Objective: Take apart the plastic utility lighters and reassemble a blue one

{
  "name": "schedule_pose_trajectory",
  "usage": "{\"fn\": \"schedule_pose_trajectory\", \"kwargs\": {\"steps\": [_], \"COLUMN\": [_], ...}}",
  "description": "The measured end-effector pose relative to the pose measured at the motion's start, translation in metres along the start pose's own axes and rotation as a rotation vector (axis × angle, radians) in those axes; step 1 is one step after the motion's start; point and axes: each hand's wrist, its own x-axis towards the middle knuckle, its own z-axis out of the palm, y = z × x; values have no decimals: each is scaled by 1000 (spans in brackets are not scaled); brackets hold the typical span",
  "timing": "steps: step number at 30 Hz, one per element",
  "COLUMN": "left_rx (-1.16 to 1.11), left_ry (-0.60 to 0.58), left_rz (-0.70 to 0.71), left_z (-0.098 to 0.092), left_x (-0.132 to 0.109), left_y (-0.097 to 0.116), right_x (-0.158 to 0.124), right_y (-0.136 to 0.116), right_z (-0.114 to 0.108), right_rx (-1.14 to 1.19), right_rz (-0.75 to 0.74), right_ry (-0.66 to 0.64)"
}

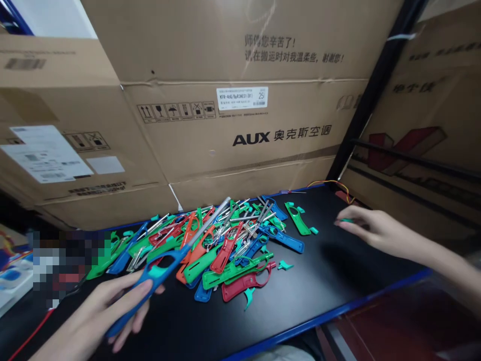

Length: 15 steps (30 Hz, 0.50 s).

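Head view, tabletop (315,271) between parts (227,248) and right hand (370,229), blue edge (330,316)

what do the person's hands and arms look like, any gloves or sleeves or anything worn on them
The left hand and right hand are bare, with no gloves. The left forearm and right forearm are uncovered as far as the picture reaches: no sleeve, watch or bracelet shows, and no markings stand out. The upper arms are out of view.
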Motion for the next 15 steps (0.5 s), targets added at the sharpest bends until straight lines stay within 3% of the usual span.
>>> {"fn": "schedule_pose_trajectory", "kwargs": {"steps": [2,5,9,12,15], "left_rx": [-102,-222,-385,-403,-263], "left_ry": [-65,-146,-161,-122,0], "left_rz": [-24,114,180,249,324], "left_z": [16,42,72,94,116], "left_x": [18,44,69,81,87], "left_y": [19,42,55,59,61], "right_x": [19,50,79,88,90], "right_y": [-10,-19,-33,-66,-113], "right_z": [24,53,75,87,106], "right_rx": [24,33,50,184,587], "right_rz": [-80,-174,-216,-260,-243], "right_ry": [-71,-156,-221,-134,-134]}}
